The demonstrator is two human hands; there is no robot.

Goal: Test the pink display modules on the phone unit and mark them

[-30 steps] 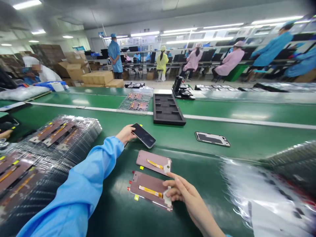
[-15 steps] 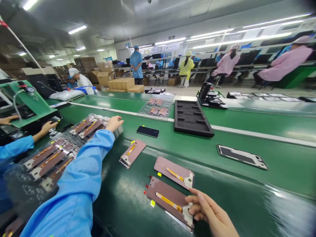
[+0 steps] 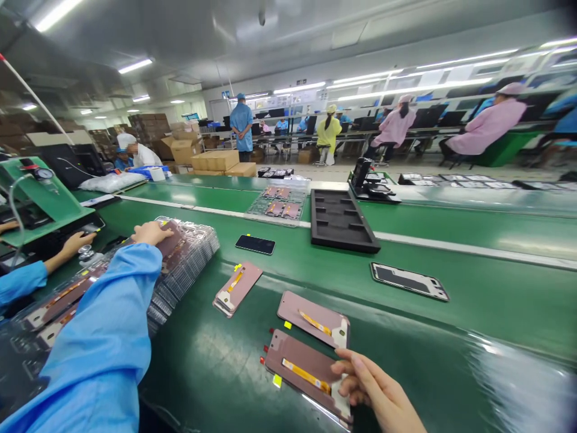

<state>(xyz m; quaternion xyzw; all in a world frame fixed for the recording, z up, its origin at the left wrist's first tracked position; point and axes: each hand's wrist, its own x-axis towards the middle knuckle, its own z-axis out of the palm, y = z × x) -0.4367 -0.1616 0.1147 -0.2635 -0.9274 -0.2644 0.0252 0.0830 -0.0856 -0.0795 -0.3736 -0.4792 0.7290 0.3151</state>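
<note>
My left hand reaches over the stacked clear plastic trays. Its fingers are bent down onto a pinkish-brown phone screen in the top tray; the fingertips are partly hidden. My right hand hangs loosely curled, fingers slightly apart, over the white end of a phone screen with an orange flex cable, plus red and yellow tabs. I cannot tell whether they touch. Just behind it lies another phone screen. Further left rests a small pile of phone screens.
A dark phone, a black foam tray and a phone frame lie on the green bench. A clear tray with screens lies behind. At left, a co-worker's hand is beside a green machine.
My left hand has moved left, from the trays' right edge onto a phone screen in the top tray. My right hand keeps its place by the screens. The view has shifted slightly.
</note>
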